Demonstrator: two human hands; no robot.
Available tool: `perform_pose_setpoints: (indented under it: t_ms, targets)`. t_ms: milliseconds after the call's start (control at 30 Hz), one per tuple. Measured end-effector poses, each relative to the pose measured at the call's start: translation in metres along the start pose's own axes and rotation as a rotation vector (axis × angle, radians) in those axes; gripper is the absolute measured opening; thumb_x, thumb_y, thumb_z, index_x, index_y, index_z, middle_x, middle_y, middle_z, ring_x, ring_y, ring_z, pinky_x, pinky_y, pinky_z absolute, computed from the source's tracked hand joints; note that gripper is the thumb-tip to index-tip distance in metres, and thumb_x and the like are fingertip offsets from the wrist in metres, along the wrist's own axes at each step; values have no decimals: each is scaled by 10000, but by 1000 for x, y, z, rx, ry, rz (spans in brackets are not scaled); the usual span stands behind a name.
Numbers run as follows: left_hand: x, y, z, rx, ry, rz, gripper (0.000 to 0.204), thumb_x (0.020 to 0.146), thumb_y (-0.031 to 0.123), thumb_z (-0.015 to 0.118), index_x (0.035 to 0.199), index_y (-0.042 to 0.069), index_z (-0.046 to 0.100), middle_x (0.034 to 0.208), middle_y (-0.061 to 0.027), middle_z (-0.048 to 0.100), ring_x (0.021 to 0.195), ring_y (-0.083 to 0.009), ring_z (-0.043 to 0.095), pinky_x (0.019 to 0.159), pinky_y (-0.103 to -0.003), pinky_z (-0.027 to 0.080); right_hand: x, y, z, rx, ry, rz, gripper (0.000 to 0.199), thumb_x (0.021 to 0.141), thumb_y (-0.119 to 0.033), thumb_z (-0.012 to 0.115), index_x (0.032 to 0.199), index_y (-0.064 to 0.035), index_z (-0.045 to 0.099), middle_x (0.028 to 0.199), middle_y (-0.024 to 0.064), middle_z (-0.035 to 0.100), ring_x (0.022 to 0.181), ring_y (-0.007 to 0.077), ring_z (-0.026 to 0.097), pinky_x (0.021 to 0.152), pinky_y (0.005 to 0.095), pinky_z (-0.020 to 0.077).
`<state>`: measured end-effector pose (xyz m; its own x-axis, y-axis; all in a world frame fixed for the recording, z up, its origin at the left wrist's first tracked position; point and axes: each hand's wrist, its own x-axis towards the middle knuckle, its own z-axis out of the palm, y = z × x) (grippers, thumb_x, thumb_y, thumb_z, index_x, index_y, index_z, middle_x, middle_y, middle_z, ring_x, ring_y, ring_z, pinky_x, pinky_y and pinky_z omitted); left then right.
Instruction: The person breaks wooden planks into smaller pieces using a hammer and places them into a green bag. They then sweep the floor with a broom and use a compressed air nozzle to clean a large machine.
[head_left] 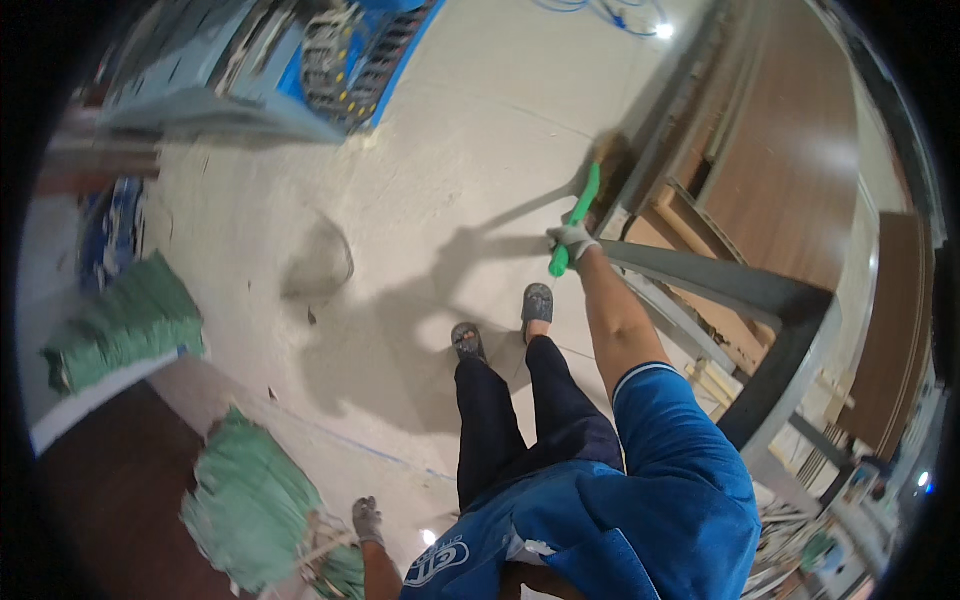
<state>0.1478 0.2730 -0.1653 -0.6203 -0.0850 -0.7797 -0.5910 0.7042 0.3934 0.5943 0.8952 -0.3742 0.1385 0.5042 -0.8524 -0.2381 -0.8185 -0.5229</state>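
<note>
My right hand (573, 240), in a pale glove, is wrapped round the green handle of a hand brush (583, 200). The brush's tan bristles point away from me, down by the foot of the stacked boards, and look blurred. Low at my left side hangs my left hand (367, 520), also gloved, holding nothing, its fingers loosely apart. Nearest to it is a bulging green woven sack (250, 500) with wood scraps beside it. The dusty pale floor (400, 200) spreads around my feet.
At right, a grey metal frame (700, 265) stands close to my right arm, with brown boards (790, 130) stacked on it. Another green sack (130, 320) lies at left. A blue machine with a cable chain (335, 60) stands far left. Blue hose (610, 12) lies at the far edge.
</note>
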Motion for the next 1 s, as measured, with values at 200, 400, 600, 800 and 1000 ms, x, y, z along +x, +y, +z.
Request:
perform_pose_setpoints:
  t_ms: [200, 400, 600, 800, 1000]
  targets:
    - [-99, -106, 14, 292, -139, -300, 429, 903, 291, 702, 1253, 116, 525, 1050, -36, 635, 719, -186, 626, 580, -300, 505, -80, 118, 110, -761, -419, 60, 856, 780, -53, 727, 1480, -143, 242, 877, 178, 623, 652, 287, 638, 496, 384, 527]
    - [-77, -115, 51, -94, -331, -125, 385, 933, 158, 620, 1292, 51, 530, 1245, -103, 610, 1036, -198, 627, 755, -339, 534, -158, 47, 145, -852, -812, 156, 992, 774, -56, 720, 1560, -150, 123, 854, 100, 611, 613, 170, 571, 510, 293, 469]
    - [-25, -113, 47, -179, -229, -14, 405, 919, 202, 667, 1274, 51, 545, 1122, -74, 648, 928, -192, 644, 743, -352, 549, -245, -41, 90, -880, -685, -69, 934, 816, -82, 732, 1555, -141, 162, 819, 40, 573, 498, 103, 508, 414, 262, 417]
    - [-43, -136, 43, -409, -141, -228, 445, 910, 354, 675, 1282, 150, 541, 968, -25, 633, 798, -183, 620, 675, -334, 515, -189, -89, 58, -733, -373, -209, 660, 829, -35, 713, 1405, -82, 396, 768, 29, 596, 479, 126, 524, 398, 281, 421]
    - [-101, -138, 68, -286, 19, -384, 482, 922, 379, 636, 1320, 150, 488, 1158, -114, 581, 942, -312, 619, 795, -436, 514, -38, -137, 174, -955, -306, 44, 180, 865, -141, 688, 830, -86, 520, 528, 37, 506, 388, 166, 478, 342, 323, 386]
